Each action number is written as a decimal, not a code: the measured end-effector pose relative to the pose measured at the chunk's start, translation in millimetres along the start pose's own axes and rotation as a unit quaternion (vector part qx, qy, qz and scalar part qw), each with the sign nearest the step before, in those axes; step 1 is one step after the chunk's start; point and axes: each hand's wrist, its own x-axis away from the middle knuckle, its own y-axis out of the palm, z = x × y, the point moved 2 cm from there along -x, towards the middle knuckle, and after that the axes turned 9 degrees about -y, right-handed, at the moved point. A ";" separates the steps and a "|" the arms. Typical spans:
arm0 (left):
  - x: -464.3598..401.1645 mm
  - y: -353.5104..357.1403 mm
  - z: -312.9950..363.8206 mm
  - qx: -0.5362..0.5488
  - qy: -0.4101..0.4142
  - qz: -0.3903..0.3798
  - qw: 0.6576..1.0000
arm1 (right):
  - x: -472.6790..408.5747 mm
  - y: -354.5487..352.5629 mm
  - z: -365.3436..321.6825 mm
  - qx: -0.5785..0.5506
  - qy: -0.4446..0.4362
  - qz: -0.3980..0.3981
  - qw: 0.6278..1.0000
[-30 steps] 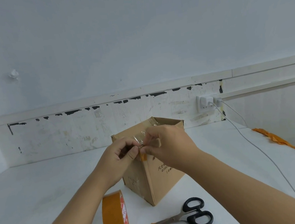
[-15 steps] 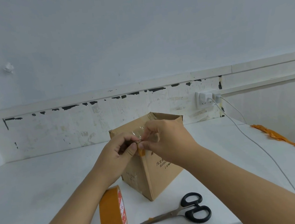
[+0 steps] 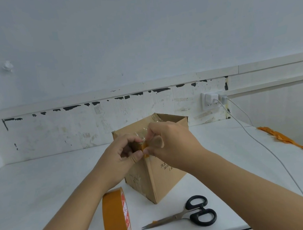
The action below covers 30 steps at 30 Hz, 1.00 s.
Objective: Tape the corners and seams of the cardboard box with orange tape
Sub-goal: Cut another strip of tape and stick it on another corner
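An open-topped cardboard box (image 3: 162,181) stands on the white table (image 3: 42,193) with one vertical corner toward me. At the top of that near corner sits a short orange tape piece (image 3: 144,149). My left hand (image 3: 122,154) and my right hand (image 3: 171,143) meet there, thumbs and fingertips pressed on the tape on either side of the corner. A roll of orange tape (image 3: 117,219) stands on edge near the table's front, left of the box. Scissors (image 3: 188,214) with black handles lie shut in front of the box.
A white cable (image 3: 263,145) runs from a wall socket (image 3: 210,101) across the table's right side. A crumpled orange tape strip (image 3: 289,141) lies along the right edge. The wall stands close behind the box.
Both hands stay at the box's near top corner; the fingers have shifted slightly on the tape. The view has tilted a little. Roll and scissors have not moved.
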 end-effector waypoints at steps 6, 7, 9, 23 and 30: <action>0.9 -2.2 0.8 -0.020 -0.006 0.003 1.000 | 3.6 1.3 -0.4 0.008 -0.035 0.005 0.999; 0.0 -1.6 1.8 -0.029 -0.006 0.008 1.000 | 2.7 2.9 -0.8 0.017 -0.039 0.007 0.999; -0.1 -1.3 3.1 -0.040 -0.006 0.009 0.999 | 2.3 4.1 0.0 0.022 -0.045 0.006 0.999; 4.1 -6.2 -0.1 -0.035 -0.012 -0.034 0.999 | 6.2 5.2 5.3 0.012 -0.063 0.014 0.998; -0.4 -2.0 4.6 -0.010 -0.015 -0.001 1.000 | 5.1 8.1 3.6 0.016 -0.060 0.032 0.998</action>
